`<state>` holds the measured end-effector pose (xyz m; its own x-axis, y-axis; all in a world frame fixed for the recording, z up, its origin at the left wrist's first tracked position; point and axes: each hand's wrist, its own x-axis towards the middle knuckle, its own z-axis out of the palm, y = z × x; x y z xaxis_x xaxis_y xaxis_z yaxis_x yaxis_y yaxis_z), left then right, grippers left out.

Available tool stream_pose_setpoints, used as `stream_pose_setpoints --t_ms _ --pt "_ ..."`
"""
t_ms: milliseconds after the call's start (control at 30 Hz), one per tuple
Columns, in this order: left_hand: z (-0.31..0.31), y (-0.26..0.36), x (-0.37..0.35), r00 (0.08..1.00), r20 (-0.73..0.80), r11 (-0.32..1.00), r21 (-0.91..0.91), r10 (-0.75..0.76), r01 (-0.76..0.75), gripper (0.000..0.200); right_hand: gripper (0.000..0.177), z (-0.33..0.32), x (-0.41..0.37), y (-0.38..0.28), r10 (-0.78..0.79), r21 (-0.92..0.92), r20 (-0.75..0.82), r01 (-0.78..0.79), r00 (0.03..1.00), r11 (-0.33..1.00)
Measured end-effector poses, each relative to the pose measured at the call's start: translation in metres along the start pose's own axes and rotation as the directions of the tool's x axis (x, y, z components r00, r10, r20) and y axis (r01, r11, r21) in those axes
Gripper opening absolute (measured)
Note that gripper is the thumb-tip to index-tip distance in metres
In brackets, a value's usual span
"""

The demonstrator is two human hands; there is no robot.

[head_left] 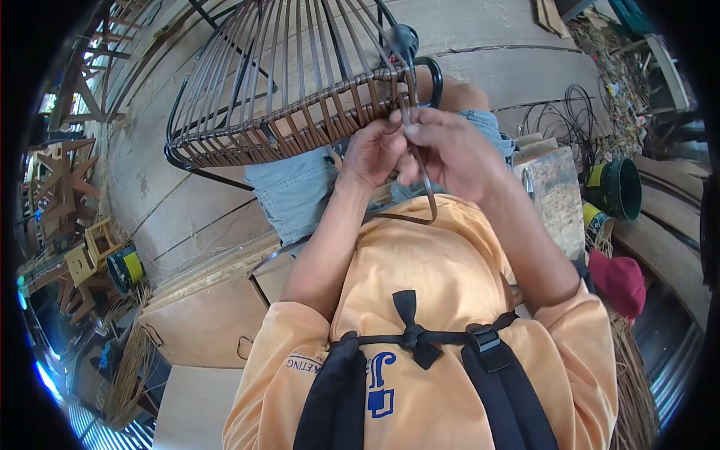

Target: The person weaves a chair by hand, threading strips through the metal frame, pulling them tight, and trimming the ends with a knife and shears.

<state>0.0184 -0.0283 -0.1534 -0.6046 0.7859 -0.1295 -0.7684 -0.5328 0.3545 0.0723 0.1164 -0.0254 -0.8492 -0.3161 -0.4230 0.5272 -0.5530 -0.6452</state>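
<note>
A chair-like frame (300,120) of black metal with brown strips strung across it rests over my lap. At its right corner, my left hand (373,150) is closed, its fingertips near the woven edge. My right hand (450,150) pinches a thin brown strip (429,187) close beside it. The strip runs up to the frame's corner and loops down across my shirt to the left. The fingertips of both hands nearly meet, and what lies between the left fingers is hidden.
Dark green buckets (621,187) and a red cloth item (616,283) lie on the right. Coiled dark strips (574,116) are on the floor. A wooden bench (199,319) is beneath me. Wooden pieces (64,176) stand at the far left.
</note>
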Motion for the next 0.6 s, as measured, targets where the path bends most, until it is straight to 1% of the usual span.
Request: stream_pose_setpoints --t_ms 67,100,133,167,200,233,267,333,367,400,467,600 --pt "-0.007 0.008 0.003 0.987 0.158 0.996 -0.087 -0.003 0.017 0.05 0.013 0.003 -0.001 0.007 0.011 0.047 -0.043 -0.009 0.999 0.999" --pt "-0.011 0.009 -0.004 0.99 0.137 0.999 -0.005 -0.035 0.036 0.053 0.013 0.005 -0.001 0.012 0.018 0.068 -0.061 -0.014 0.998 0.998" --pt "0.005 0.011 -0.008 0.998 0.066 1.0 0.012 -0.016 0.015 0.055 0.013 0.009 -0.001 0.015 0.028 0.089 -0.08 -0.021 0.996 0.996" --pt "0.019 0.011 -0.011 1.0 -0.005 1.0 0.028 0.002 -0.002 0.057 0.011 0.022 -0.008 0.021 0.026 0.062 -0.228 -0.012 0.973 0.998" --pt "0.027 0.009 -0.012 0.997 -0.074 0.999 0.046 0.017 -0.013 0.06 0.011 0.022 -0.008 0.026 0.034 0.097 -0.243 -0.011 0.969 0.995" --pt "0.029 0.006 -0.012 0.993 -0.09 0.992 0.109 0.08 -0.07 0.071 0.012 0.02 -0.007 0.032 0.039 0.131 -0.257 -0.005 0.966 0.991" --pt "0.029 0.004 -0.008 0.972 -0.175 0.977 0.171 0.159 -0.129 0.073 0.012 0.018 -0.005 0.036 0.042 0.166 -0.267 0.003 0.963 0.986" --pt "0.02 0.0 -0.001 0.892 -0.328 0.927 0.309 0.312 -0.211 0.078 0.016 0.019 -0.007 0.042 -0.051 0.171 -0.242 0.095 0.969 0.981" --pt "0.015 0.004 0.0 0.922 -0.315 0.954 0.266 0.223 -0.14 0.078 0.018 0.021 -0.009 0.043 -0.102 0.175 -0.23 0.145 0.968 0.974" --pt "0.009 0.007 0.0 0.945 -0.3 0.972 0.228 0.132 -0.064 0.078 0.019 0.028 -0.011 0.044 -0.131 0.148 -0.262 0.174 0.956 0.974" --pt "0.018 0.006 0.0 0.955 -0.284 0.974 0.225 0.089 -0.024 0.075 0.024 0.043 -0.014 0.046 -0.16 0.101 -0.341 0.206 0.926 0.973" --pt "0.024 0.012 0.0 0.948 -0.285 0.949 0.313 0.141 -0.047 0.066 0.031 0.01 -0.01 0.061 0.063 0.262 -0.306 0.021 0.95 0.965"
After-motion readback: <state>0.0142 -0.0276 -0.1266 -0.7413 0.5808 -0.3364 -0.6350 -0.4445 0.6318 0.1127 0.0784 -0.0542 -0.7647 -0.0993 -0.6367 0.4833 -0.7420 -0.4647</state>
